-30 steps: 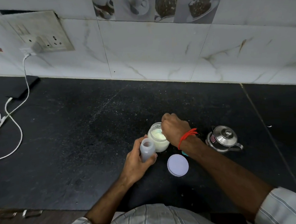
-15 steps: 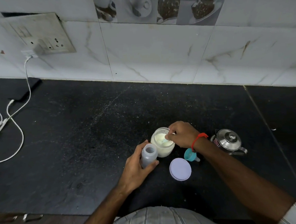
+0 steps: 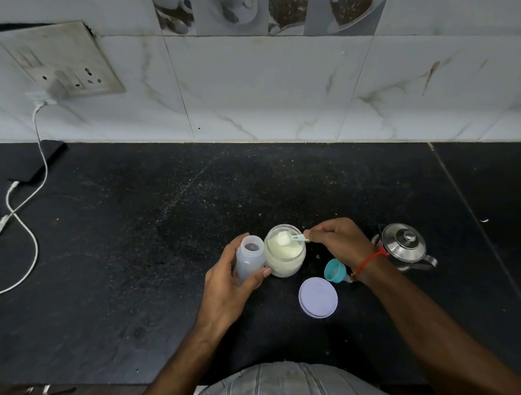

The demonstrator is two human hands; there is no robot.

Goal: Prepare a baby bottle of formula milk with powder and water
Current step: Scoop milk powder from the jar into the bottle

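My left hand grips an open, translucent baby bottle standing on the black counter. Touching its right side is a round glass jar filled with pale formula powder. My right hand pinches the handle of a small light-green scoop. The scoop carries a heap of powder and hovers over the jar's mouth. The jar's pale lilac lid lies flat in front of the jar. A teal bottle collar with its teat lies under my right wrist.
A steel kettle with a lid stands to the right of my right hand. White charger cables run from a wall socket at the far left to a dark phone. The tiled wall closes the back.
My right hand drew back to the right and lifted the scoop out of the powder, now heaped. The teal collar came into view. My left hand kept hold of the bottle.
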